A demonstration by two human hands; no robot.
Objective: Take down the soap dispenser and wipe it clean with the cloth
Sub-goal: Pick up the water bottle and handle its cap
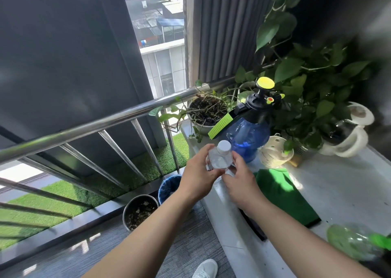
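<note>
A small clear bottle with a white cap point(220, 156) is held upright over the left edge of the white table point(338, 184). My left hand point(197, 177) wraps its left side. My right hand point(240, 184) grips its lower right side and base. A green cloth point(283, 195) lies flat on the table just right of my right hand. A blue pressure sprayer with a black and yellow-green pump top point(251, 127) stands behind the bottle.
Potted leafy plants point(306, 87) and a white pot point(206, 112) crowd the table's back. A white strainer cup point(275, 153) stands beside the sprayer. A steel railing point(95, 125) runs on the left. Two round bins point(140, 211) sit on the floor. A clear green bottle point(355, 244) lies near right.
</note>
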